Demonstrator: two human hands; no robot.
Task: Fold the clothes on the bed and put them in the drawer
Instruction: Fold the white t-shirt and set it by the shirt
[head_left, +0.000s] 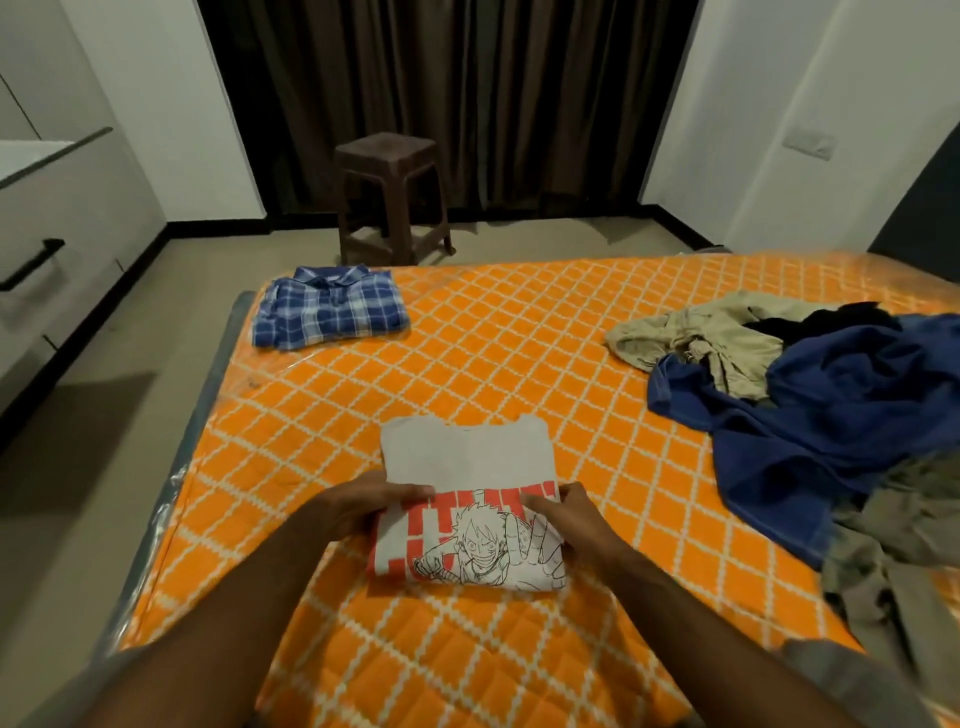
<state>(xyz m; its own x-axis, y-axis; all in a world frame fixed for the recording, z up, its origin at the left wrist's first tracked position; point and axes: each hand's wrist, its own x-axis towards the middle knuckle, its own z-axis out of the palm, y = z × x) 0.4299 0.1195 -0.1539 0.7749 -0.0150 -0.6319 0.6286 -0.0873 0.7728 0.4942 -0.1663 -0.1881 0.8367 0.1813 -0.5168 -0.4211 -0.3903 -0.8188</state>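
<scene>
Your left hand (363, 506) and right hand (563, 512) pinch the T-shirt (467, 512): grey, half-folded, red lettering, line-drawn cartoon figure; on the bed (519, 338), near edge.

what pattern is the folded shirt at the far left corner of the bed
Blue and white plaid on the folded shirt, head view.

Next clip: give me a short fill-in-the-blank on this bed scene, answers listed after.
1. Both hands, left hand and right hand, hold the ____ T-shirt.
2. The folded plaid shirt is blue and ____.
3. The brown ____ stands before the curtain.
4. The unfolded pile lies on the person's ____ side.

Answers: grey; white; stool; right
</scene>
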